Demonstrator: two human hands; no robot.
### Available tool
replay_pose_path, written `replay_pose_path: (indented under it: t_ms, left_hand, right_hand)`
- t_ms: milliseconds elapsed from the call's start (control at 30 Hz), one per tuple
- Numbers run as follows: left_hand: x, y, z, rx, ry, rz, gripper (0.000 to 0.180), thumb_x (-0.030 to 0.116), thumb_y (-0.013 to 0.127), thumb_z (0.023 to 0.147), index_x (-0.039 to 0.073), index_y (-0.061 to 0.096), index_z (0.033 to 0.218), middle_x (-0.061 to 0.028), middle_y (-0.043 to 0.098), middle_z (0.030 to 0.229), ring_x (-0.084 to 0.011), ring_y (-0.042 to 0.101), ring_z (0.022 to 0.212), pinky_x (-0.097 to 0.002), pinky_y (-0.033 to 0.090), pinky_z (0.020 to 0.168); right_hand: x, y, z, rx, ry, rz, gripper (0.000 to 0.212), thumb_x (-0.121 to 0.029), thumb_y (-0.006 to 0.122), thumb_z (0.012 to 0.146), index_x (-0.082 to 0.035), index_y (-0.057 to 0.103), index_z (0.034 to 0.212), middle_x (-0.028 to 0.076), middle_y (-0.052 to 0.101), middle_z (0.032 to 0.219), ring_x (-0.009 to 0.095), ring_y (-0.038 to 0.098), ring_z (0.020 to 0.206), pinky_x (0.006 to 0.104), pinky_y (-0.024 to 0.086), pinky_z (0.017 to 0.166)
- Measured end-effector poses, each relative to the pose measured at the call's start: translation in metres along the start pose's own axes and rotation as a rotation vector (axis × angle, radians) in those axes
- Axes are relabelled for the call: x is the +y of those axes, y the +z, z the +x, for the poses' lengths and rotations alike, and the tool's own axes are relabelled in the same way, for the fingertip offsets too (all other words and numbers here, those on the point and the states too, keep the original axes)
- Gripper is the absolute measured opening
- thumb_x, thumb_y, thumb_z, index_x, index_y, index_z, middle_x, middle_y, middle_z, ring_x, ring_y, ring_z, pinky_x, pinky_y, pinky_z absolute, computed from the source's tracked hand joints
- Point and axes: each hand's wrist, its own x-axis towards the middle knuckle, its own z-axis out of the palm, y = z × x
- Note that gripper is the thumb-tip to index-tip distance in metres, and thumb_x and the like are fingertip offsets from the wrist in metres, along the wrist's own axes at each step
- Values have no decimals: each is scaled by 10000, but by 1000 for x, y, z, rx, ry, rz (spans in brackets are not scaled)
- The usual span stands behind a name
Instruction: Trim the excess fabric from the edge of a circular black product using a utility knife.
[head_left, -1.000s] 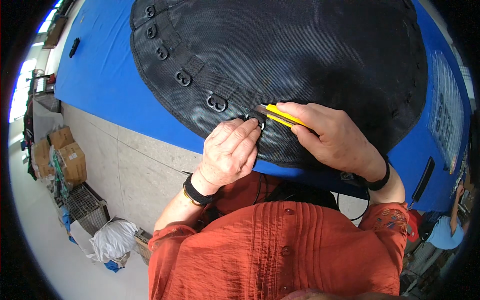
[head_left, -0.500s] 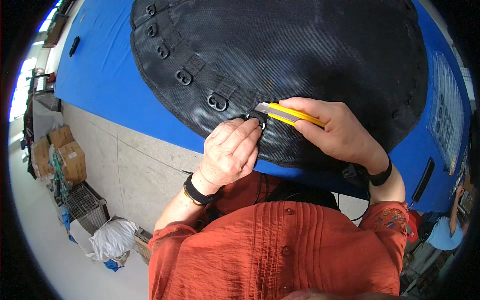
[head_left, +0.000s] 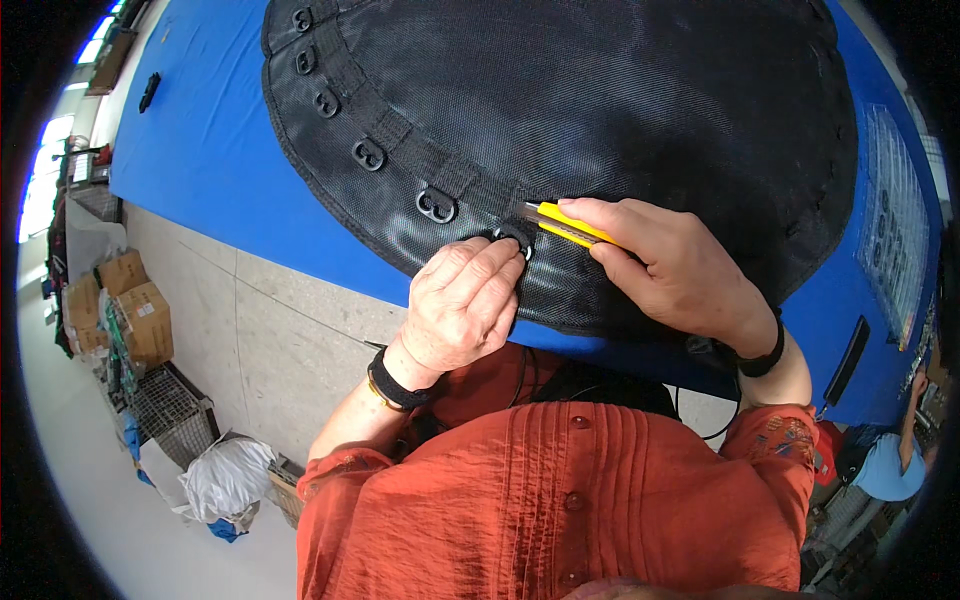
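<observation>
Yellow plastic covers the handle of the utility knife (head_left: pixel 570 224), which the right hand (head_left: pixel 680 265) grasps between fingers and thumb. Its front part sticks out to the left past the fingertips, and the short blade points left over the black cloth (head_left: pixel 620 110), near the strap (head_left: pixel 455 175) sewn along the curved border. Whether the blade touches the cloth or strap, I cannot tell

Beside it, the left hand (head_left: pixel 462 300) pinches 1 black buckle (head_left: pixel 527 250) in its fingertips. The buckle lies at the very tip of that grip, partly hidden by the fingers, with its right rim showing just past them. It sits just below the knife blade, between the 2 hands and closer to the left

Up and to the left of the pinched buckle, 5 more buckles (head_left: pixel 437 205) follow the border in a curved row, next to the strap. The cloth lies spread on a blue table (head_left: pixel 200 150), its near edge close to the table's front edge

On the right part of the table lie a clear plastic sheet (head_left: pixel 890 230) and a narrow black strip (head_left: pixel 848 360); a small black object (head_left: pixel 149 92) rests at the far left. Cardboard boxes (head_left: pixel 148 325) and a white bag (head_left: pixel 230 475) are on the left beyond the table, and a person in light blue (head_left: pixel 888 465) is at the far right
</observation>
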Motion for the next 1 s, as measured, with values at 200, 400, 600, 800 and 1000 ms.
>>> replay_pose_path:
  t_ms: [200,400,600,800,1000]
  left_hand:
    - [0,0,-2,-1,-8,4,364,30,776,752,-14,780,1113,-127,760,1174,-276,732,1006,-391,614,907]
    - [1,1,0,3,-14,2,362,25,776,749,-11,781,1110,-122,760,1175,-273,732,1005,-392,614,908]
    - [1,1,-1,10,-8,-5,376,13,773,733,-17,780,1107,-141,771,1163,-304,745,974,-402,617,872]
    - [-1,2,-3,19,4,-16,379,7,771,740,-18,771,1118,-146,774,1169,-323,751,963,-408,619,858]
    - [-2,-2,-3,-3,-1,-14,369,20,771,767,-23,763,1134,-139,757,1204,-304,733,1015,-401,608,900]
  right_hand:
    - [-3,-3,0,-44,18,4,491,1,677,994,-58,642,1480,171,768,1231,350,769,1058,409,623,919]
    - [0,1,0,-33,3,17,454,-31,664,1007,-52,625,1459,193,751,1161,395,750,1016,462,620,883]
    - [2,6,-3,-3,-2,-18,499,1,683,988,-52,631,1482,171,763,1243,355,766,1064,420,630,912]
    - [8,14,-1,81,-4,-4,464,-31,671,1016,-38,622,1478,200,752,1281,379,755,1135,430,621,955]
    - [11,-2,10,122,138,88,434,-40,663,1037,-1,635,1468,212,741,1365,347,754,1206,373,577,1040]
